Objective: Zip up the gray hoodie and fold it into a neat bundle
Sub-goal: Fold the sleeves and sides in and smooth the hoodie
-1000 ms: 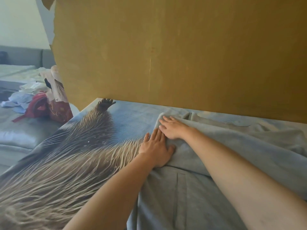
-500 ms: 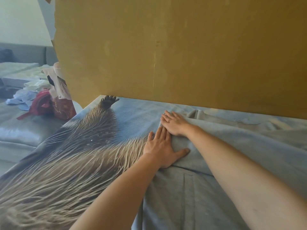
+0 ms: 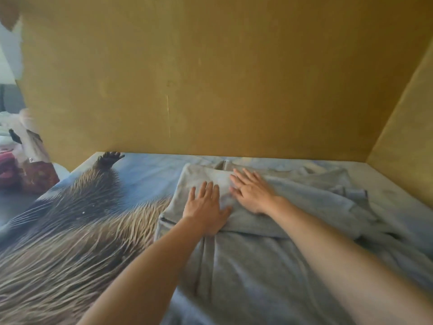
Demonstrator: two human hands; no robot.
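The gray hoodie (image 3: 246, 261) lies spread over the right half of a bed, with a folded-over part lying across its far end. My left hand (image 3: 206, 207) presses flat on the left end of that folded part, fingers straight and pointing away from me. My right hand (image 3: 251, 192) lies flat just to its right on the same fold, fingers spread. Neither hand grips the cloth. The zipper is not visible.
The bed cover (image 3: 77, 221) carries a large porcupine print on the left. A tall brown board (image 3: 210, 78) stands behind the bed and another board (image 3: 407, 127) closes the right side. Bags and clothes (image 3: 25, 170) sit beyond the bed's left corner.
Both hands slid from the fold's left edge rightward onto the folded part and now lie flat with fingers spread. The camera view turned to the right.
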